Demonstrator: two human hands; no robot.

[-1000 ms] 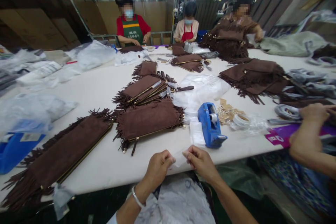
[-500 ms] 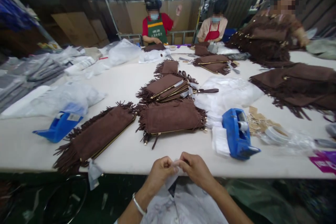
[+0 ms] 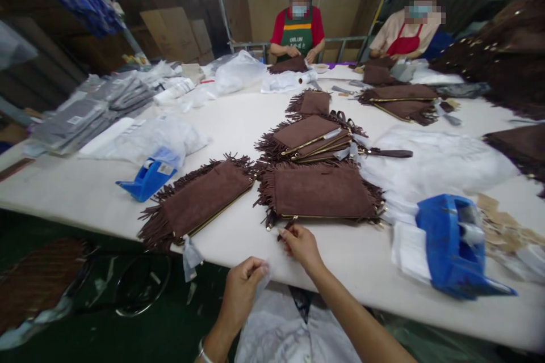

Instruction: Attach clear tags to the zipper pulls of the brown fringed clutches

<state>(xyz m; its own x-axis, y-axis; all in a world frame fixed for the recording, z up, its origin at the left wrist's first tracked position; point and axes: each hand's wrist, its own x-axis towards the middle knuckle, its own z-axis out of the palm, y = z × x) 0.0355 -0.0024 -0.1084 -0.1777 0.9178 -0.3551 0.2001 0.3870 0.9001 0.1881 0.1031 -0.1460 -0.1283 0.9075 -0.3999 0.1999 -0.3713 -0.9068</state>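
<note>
A brown fringed pouch point(image 3: 317, 193) with a gold zipper along its near edge lies flat in front of me. My right hand point(image 3: 301, 247) is closed at that edge, pinching the dark zipper pull point(image 3: 286, 231) between thumb and fingers. Lower and to the left, over the table's front edge, my left hand point(image 3: 243, 289) is closed on a small translucent plastic sleeve point(image 3: 263, 282). A second fringed pouch point(image 3: 206, 198) lies slanted at the left, a similar sleeve point(image 3: 191, 258) hanging from its zipper end past the table edge.
Stacked pouches point(image 3: 309, 136) lie behind the near one. Blue tape dispensers stand at left point(image 3: 149, 178) and right point(image 3: 447, 249), the right one beside white sheets point(image 3: 411, 252) and tan tags point(image 3: 502, 218). Plastic bags point(image 3: 443, 159) spread at right. Two co-workers point(image 3: 298, 28) sit across the table.
My hands have parted: the right moved forward onto the zipper pull, while the left kept the plastic sleeve. The view has swung, shifting the table's things rightward. The co-worker in green lowered a raised hand.
</note>
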